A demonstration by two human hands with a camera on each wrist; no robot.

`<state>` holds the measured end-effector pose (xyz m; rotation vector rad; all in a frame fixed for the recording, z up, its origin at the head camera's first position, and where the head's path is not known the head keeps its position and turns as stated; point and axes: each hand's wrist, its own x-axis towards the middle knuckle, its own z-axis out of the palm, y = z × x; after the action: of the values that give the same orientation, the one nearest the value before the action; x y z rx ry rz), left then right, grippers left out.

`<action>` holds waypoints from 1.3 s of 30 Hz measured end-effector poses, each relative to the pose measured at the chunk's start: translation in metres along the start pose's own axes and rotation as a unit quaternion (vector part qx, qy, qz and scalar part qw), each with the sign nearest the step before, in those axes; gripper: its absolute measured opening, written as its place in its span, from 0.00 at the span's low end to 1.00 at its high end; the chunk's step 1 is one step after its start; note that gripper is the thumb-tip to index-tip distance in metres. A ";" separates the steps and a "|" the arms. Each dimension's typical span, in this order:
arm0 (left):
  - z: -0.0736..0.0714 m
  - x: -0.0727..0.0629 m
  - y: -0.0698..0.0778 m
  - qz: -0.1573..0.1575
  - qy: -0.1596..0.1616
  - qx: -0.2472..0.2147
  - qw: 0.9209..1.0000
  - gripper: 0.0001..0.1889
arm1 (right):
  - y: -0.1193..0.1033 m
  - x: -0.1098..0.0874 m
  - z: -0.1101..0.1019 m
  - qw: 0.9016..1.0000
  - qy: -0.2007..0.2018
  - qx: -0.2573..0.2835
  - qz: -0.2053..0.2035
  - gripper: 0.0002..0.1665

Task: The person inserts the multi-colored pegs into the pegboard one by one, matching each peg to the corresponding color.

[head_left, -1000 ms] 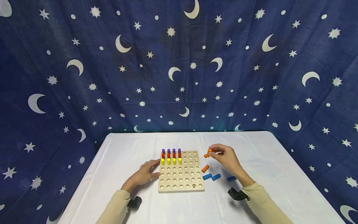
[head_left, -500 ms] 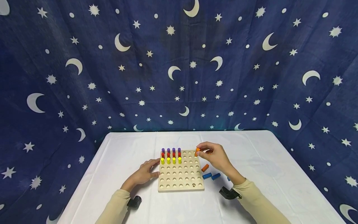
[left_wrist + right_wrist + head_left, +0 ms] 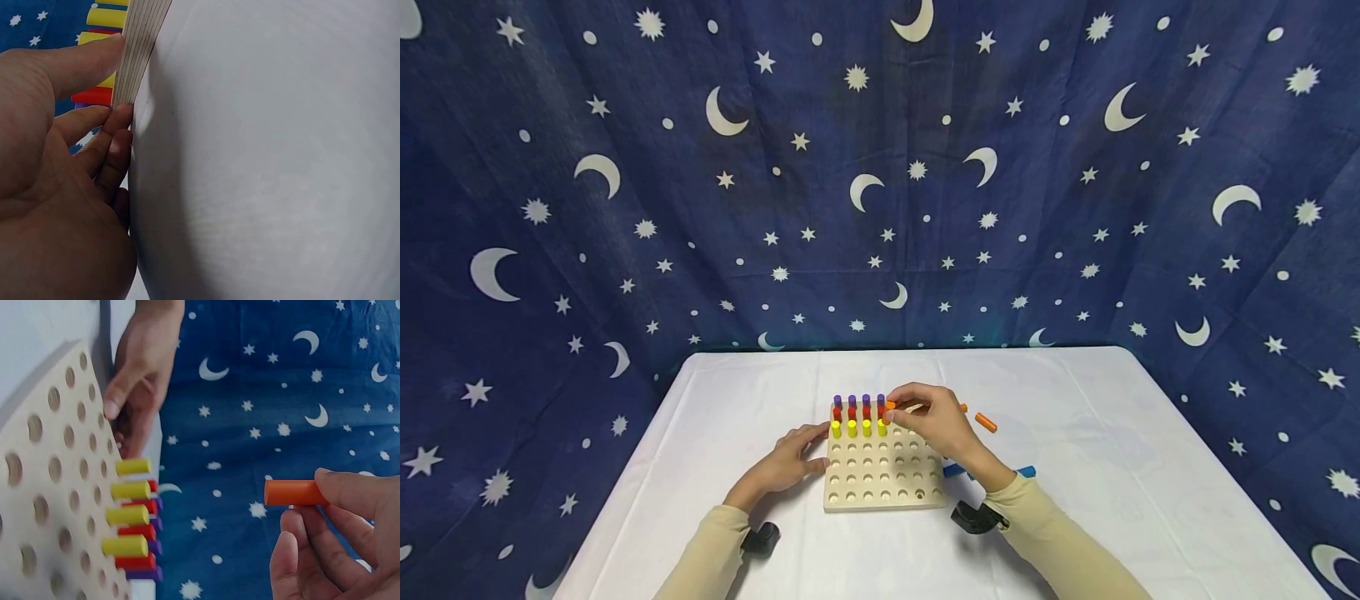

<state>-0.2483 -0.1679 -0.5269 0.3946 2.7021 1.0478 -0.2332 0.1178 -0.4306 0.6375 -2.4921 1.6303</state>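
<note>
My right hand (image 3: 936, 417) pinches an orange peg (image 3: 290, 492) between thumb and fingertips. In the head view the peg overlaps the board's back rows, just right of the standing pegs. The wooden pegboard (image 3: 880, 507) has rows of round holes. Purple pegs (image 3: 866, 401) stand in its back row, red pegs (image 3: 852, 413) in front of them, then yellow pegs (image 3: 852, 428), all toward the left. Fingers and thumb of my left hand (image 3: 785, 462) rest along the board's left edge; the left wrist view shows the thumb on the layered edge (image 3: 140, 53).
To the right of the board lie loose pegs on the white tablecloth (image 3: 760, 392): an orange peg (image 3: 987, 422), and blue pegs (image 3: 1027, 472) partly hidden by the right forearm. A dark blue curtain (image 3: 880, 208) with moons and stars hangs behind the table.
My right hand has carried the orange peg leftward from beside the board to over its back rows. Its arm now covers some loose pegs. The left hand stays at the board's edge.
</note>
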 end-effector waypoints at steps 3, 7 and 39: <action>0.000 0.000 0.000 -0.001 0.000 -0.001 1.000 0.36 | 0.003 0.002 0.011 1.000 -0.009 0.017 0.008 0.13; 0.000 0.000 0.001 0.001 0.000 -0.003 1.000 0.35 | 0.007 0.006 0.026 0.999 -0.013 0.019 0.022 0.12; -0.003 -0.001 -0.002 0.048 0.005 -0.002 0.999 0.34 | 0.032 0.015 0.109 0.995 0.004 -0.015 0.094 0.10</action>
<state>-0.2485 -0.1719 -0.5261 0.5252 2.7143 1.0829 -0.2436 0.0274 -0.4998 0.4022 -2.6366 1.6472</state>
